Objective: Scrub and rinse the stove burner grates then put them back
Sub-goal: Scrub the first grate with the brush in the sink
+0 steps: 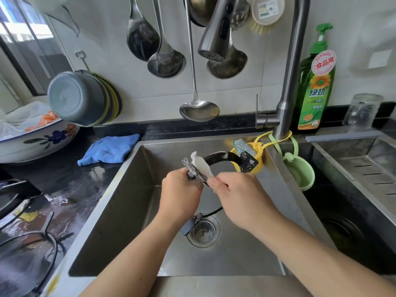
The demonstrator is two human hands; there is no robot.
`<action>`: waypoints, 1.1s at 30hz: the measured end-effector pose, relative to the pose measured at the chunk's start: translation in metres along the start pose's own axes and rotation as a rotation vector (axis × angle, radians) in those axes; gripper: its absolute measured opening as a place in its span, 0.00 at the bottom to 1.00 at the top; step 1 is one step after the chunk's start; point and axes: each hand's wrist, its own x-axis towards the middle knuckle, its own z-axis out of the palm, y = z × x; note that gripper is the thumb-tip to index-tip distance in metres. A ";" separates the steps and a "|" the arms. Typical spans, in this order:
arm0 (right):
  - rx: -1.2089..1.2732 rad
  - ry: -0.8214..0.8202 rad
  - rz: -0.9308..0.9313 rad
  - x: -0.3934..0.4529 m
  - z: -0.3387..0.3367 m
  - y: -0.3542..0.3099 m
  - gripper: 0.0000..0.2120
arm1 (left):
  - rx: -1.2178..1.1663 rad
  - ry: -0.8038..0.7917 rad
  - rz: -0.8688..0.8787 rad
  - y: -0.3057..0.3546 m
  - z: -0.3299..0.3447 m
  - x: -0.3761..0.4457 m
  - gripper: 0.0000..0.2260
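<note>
A black ring-shaped burner grate [220,157] is held upright over the steel sink [128,202]. My left hand [182,191] grips its left side near one prong. My right hand [240,198] holds a white brush [201,166] pressed against the grate's upper left prong. The grate's lower prong [188,226] hangs just above the drain [203,230]. A second grate [42,239] lies on the wet stove top at the lower left.
The faucet head [216,33] hangs above the sink, no water running. Ladles hang on the wall. A blue cloth [109,150] lies left of the sink. Yellow sponge holder [255,155], green strainer [300,170], dish soap bottle [315,82], floral bowl [38,140].
</note>
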 end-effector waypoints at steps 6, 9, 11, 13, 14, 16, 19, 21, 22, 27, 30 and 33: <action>-0.063 0.122 0.046 0.000 -0.002 -0.001 0.24 | -0.068 -0.025 -0.010 0.004 0.006 0.000 0.05; -0.097 0.152 0.069 0.002 0.003 -0.001 0.24 | -0.083 0.002 -0.031 0.005 0.006 0.000 0.10; -0.084 0.186 0.153 0.008 0.000 0.008 0.24 | -0.084 0.012 -0.039 0.004 0.005 0.000 0.09; -0.043 0.212 0.270 0.016 -0.007 0.020 0.24 | -0.056 0.012 -0.021 0.002 0.005 0.001 0.08; -0.027 0.215 0.307 0.018 -0.011 0.025 0.23 | -0.038 0.006 -0.009 0.001 0.005 0.001 0.07; 0.004 0.207 0.305 0.017 -0.014 0.026 0.23 | -0.023 -0.002 0.004 0.001 0.005 0.001 0.07; 0.030 0.123 0.177 0.010 -0.009 0.013 0.23 | -0.069 0.015 -0.030 0.001 0.005 0.002 0.06; 0.032 0.033 0.078 0.004 -0.001 0.004 0.22 | -0.093 0.017 -0.046 0.001 0.004 0.002 0.07; 0.030 0.005 0.038 0.002 0.002 0.001 0.23 | -0.090 0.016 -0.045 0.000 0.003 0.002 0.09; -0.026 0.075 0.044 0.007 -0.004 0.007 0.23 | -0.073 -0.003 -0.028 0.001 0.003 0.001 0.06; 0.012 0.192 0.182 0.015 -0.008 0.017 0.23 | -0.059 0.000 -0.015 0.002 0.006 0.001 0.06; 0.018 0.220 0.341 0.022 -0.012 0.030 0.24 | -0.046 0.004 0.013 0.001 0.004 0.000 0.07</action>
